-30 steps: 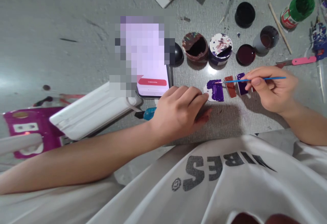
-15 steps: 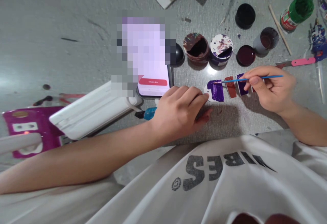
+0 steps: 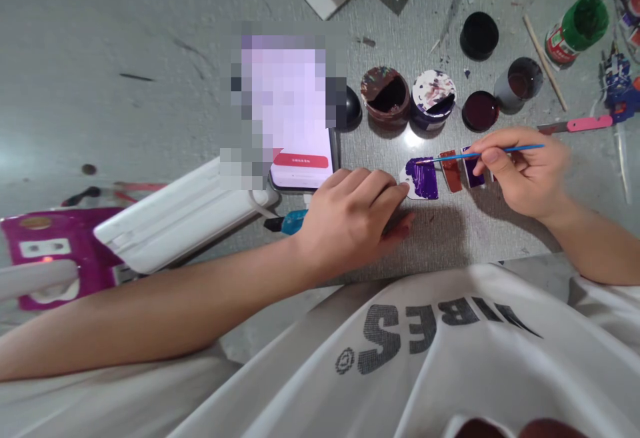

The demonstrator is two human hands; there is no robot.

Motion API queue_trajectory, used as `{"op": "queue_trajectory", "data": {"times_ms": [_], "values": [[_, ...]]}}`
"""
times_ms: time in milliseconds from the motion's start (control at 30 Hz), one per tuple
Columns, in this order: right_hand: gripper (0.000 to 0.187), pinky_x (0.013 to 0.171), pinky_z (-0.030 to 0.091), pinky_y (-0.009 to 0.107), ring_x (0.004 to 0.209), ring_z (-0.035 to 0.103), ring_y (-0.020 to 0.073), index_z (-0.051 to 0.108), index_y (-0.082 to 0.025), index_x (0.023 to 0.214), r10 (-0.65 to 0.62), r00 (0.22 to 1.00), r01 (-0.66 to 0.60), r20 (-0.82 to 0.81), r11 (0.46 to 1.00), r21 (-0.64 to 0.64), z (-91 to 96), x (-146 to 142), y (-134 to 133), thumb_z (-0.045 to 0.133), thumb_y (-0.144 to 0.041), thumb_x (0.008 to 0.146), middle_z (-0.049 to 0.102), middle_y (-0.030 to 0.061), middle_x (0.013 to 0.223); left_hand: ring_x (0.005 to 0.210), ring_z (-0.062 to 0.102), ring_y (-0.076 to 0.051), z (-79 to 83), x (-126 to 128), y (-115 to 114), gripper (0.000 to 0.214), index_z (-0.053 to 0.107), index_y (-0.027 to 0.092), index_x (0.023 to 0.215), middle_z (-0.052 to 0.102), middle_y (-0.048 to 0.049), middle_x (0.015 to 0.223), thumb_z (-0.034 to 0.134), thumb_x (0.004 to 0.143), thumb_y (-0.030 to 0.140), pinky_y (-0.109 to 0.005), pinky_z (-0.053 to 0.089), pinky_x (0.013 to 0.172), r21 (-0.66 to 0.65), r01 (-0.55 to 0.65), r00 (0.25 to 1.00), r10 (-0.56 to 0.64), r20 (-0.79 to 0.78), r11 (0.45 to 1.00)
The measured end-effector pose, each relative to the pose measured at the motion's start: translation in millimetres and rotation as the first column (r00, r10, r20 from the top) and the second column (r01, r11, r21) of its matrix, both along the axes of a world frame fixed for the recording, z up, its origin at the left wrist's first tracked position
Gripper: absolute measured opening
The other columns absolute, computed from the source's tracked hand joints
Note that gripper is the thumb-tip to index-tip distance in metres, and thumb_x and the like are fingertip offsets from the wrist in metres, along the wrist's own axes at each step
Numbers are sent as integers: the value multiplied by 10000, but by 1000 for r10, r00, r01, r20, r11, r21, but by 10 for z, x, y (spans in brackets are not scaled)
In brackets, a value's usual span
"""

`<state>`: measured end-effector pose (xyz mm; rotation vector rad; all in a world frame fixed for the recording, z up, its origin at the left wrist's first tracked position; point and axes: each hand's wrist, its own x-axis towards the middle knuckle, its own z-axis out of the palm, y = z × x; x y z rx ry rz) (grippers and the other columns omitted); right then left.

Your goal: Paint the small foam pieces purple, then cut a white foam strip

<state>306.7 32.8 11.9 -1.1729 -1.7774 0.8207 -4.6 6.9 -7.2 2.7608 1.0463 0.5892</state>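
Note:
A small white tag (image 3: 423,179), mostly coated in wet purple paint, lies on the grey table with its bare rounded end to the left. My left hand (image 3: 353,208) rests palm down beside it, fingers bent, the index fingertip pressing that bare end; the thumb is apart below. Pinched between the fingers of my right hand (image 3: 523,168) is a thin blue paintbrush (image 3: 457,157), its tip on the tag's purple paint near the upper edge. Under and beside the right hand lie a reddish-brown painted piece (image 3: 452,173) and another purple piece (image 3: 473,170), partly covered by the fingers.
Behind the tags stand a brown paint jar (image 3: 384,99) and a white-topped purple one (image 3: 433,99). A cup (image 3: 520,85), a green paint jar (image 3: 580,30) and a pink-handled knife (image 3: 587,124) are right. A phone (image 3: 300,175) and white case (image 3: 185,215) lie left.
The brush tip has shifted slightly right across the tag, and my right hand has moved a little left. My left hand stays in place on the tag's end.

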Motion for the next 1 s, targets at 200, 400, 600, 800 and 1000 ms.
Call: {"op": "queue_trajectory", "data": {"times_ms": [200,400,600,800,1000], "values": [[140,581,614,358,667,781,180,882,-335,1064,69,997,-71,-41,996,-46,6,9,1,773,-412,1109,858,8,902,873,750,-291,-14,-8,-7,265,775,191,1238,819,-103,1060,701,1060,373,-443,535,718,-33,6,1000,-6,-2,999],[99,546,587,314,643,781,155,884,-293,1056,30,998,-29,-53,1000,4,-24,-23,40,830,-375,1066,858,-4,869,846,725,-289,-25,0,-5,268,774,188,1245,814,-115,1055,694,1061,365,-443,518,686,14,19,1000,-19,-12,1000],[134,553,611,350,635,766,172,876,-311,1035,55,995,-60,-89,997,-53,-19,3,34,817,-424,1078,862,9,899,824,715,-275,-26,15,-19,242,784,196,1208,818,-110,1035,678,1077,369,-438,516,675,55,12,1000,-10,-25,998],[78,542,588,328,656,787,164,882,-321,1078,34,997,-34,-62,999,-6,-58,-9,55,843,-387,1063,857,-3,886,807,717,-263,-23,32,-44,245,796,158,1141,812,-106,994,678,1090,367,-436,522,653,137,20,1000,-19,-5,990],[94,545,603,351,639,767,172,881,-316,1053,104,991,-107,-84,994,-36,-55,35,60,827,-392,1067,858,2,879,801,715,-243,0,28,-35,232,802,188,1061,809,-81,991,651,1101,360,-421,538,650,140,14,1000,-13,-11,990]]}}
